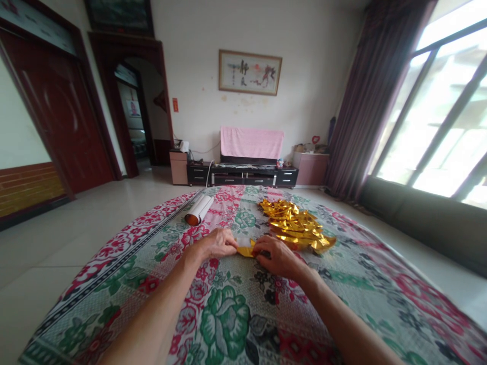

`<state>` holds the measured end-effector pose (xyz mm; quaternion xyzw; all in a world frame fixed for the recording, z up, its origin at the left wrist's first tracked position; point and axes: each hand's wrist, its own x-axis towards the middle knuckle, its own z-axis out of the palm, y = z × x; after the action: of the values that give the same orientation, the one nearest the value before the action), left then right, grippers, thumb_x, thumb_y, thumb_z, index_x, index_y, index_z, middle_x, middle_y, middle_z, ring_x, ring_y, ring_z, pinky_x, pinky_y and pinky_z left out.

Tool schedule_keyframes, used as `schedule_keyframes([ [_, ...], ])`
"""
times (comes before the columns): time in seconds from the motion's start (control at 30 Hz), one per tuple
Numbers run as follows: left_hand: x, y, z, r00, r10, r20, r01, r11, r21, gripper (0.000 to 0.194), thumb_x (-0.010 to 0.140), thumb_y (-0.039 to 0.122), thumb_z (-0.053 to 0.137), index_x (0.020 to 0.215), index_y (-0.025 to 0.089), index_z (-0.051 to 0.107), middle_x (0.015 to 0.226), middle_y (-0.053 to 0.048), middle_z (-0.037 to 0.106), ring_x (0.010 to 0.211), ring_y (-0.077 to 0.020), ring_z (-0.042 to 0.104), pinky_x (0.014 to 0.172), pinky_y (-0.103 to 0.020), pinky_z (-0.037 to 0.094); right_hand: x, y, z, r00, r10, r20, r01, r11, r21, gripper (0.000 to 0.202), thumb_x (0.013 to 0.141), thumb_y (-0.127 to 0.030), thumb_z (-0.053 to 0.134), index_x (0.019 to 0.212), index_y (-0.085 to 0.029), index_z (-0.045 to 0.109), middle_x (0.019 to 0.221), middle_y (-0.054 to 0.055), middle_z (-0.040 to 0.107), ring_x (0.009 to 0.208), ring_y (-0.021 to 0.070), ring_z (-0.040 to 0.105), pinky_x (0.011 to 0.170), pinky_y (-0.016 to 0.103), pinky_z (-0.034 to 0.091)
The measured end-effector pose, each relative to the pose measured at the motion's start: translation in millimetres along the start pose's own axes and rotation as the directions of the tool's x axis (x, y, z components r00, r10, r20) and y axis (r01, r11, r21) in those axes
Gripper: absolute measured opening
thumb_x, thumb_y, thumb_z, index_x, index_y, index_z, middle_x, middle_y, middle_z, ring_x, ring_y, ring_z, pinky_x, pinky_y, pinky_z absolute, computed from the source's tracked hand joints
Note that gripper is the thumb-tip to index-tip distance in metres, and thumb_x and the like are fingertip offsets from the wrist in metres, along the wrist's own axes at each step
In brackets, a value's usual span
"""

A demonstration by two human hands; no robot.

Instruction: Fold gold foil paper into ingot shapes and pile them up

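Observation:
Between my two hands, just above the flowered tablecloth [224,324], is a small piece of folded gold foil paper [245,251]. My left hand [218,243] pinches its left end with thumb and fingers. At the other end, the fingers of my right hand [274,255] are closed on the same piece. Beyond my right hand lies a heap of folded gold foil paper pieces [294,220], pointed at their ends and overlapping in rows. A roll of white-backed sheets [200,209], gold-brown inside, rests past my left hand.
The round table's edge curves away on both sides. Against the far wall stands a low black cabinet [243,178], with a pink cloth [251,142] draped over something on it. Curtains [365,106] and a window are on the right, doors on the left.

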<state>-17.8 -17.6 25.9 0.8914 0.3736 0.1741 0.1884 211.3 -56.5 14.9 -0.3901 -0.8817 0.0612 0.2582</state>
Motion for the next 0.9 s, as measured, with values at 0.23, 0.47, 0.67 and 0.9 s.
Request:
schedule_keyframes([
  [0.23, 0, -2, -0.1, 1.0, -0.015, -0.005, 0.015, 1.0, 0.023, 0.024, 0.074, 0.023, 0.049, 0.083, 0.019, 0.071, 0.083, -0.002, 0.065, 0.077, -0.0114, 0.054, 0.073, -0.019, 0.041, -2, -2, 4, 0.998, -0.035, -0.052, 0.03, 0.996, -0.088, 0.018, 0.077, -0.014, 0.049, 0.083, -0.019, 0.065, 0.084, 0.003, 0.059, 0.077, 0.0126, 0.054, 0.072, 0.023, 0.04],
  [0.47, 0, 0, 1.6, 0.995, -0.066, -0.081, 0.062, 0.997, -0.051, 0.029, 0.075, 0.024, 0.047, 0.093, 0.02, 0.07, 0.086, -0.001, 0.068, 0.079, -0.0122, 0.058, 0.071, -0.018, 0.041, 0, 0, 7, 0.997, -0.004, -0.072, -0.005, 0.993, -0.12, 0.021, 0.086, -0.017, 0.04, 0.086, -0.018, 0.061, 0.077, 0.002, 0.057, 0.073, 0.012, 0.051, 0.069, 0.022, 0.037],
  [0.67, 5, -5, 12.1, 0.977, -0.11, -0.182, 0.095, 0.992, -0.087, 0.032, 0.078, 0.025, 0.043, 0.099, 0.018, 0.067, 0.093, -0.002, 0.069, 0.082, -0.0138, 0.061, 0.073, -0.02, 0.044, 6, 1, 17, 0.978, 0.122, -0.17, -0.142, 0.983, -0.117, 0.021, 0.088, -0.021, 0.037, 0.088, -0.018, 0.058, 0.078, 0.003, 0.058, 0.074, 0.0126, 0.053, 0.069, 0.022, 0.037],
  [0.9, 10, -11, 16.6, 0.97, -0.071, -0.231, 0.084, 0.995, 0.047, 0.032, 0.078, 0.023, 0.043, 0.097, 0.018, 0.068, 0.093, -0.005, 0.068, 0.083, -0.0147, 0.061, 0.075, -0.022, 0.043, 9, 0, 20, 0.963, 0.18, -0.198, -0.21, 0.968, -0.139, 0.022, 0.089, -0.025, 0.036, 0.089, -0.019, 0.057, 0.081, 0.003, 0.058, 0.075, 0.0134, 0.054, 0.07, 0.022, 0.037],
])
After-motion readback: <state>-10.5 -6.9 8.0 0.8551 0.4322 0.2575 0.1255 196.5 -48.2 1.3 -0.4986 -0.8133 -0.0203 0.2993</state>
